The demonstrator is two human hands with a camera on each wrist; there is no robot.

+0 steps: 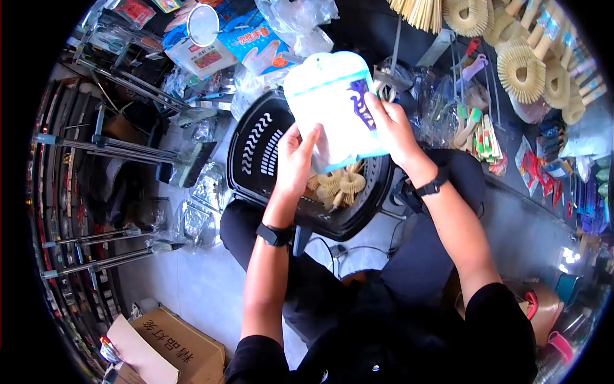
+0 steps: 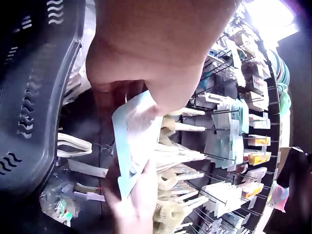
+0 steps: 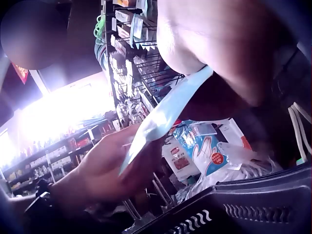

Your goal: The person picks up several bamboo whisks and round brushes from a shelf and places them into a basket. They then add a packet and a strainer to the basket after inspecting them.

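Both hands hold a flat white pouch point(image 1: 329, 105) with light-blue edges and a purple print on its right side. My left hand point(image 1: 295, 160) grips its lower left edge, thumb on the near face. At the right edge, my right hand point(image 1: 396, 133) pinches it, thumb beside the purple print. The wrist views show the pouch point(image 2: 140, 136) nearly edge-on between the two hands. Under it stands a black plastic basket point(image 1: 246, 182) with slotted walls. Several pale round-headed brushes point(image 1: 339, 187) lie inside the basket, partly covered by the pouch.
More round brushes point(image 1: 524, 70) hang at the upper right. Metal rack bars point(image 1: 128, 150) jut out on the left, and plastic-wrapped goods point(image 1: 259, 45) crowd the area beyond the basket. An open cardboard box point(image 1: 176, 342) sits on the floor at lower left.
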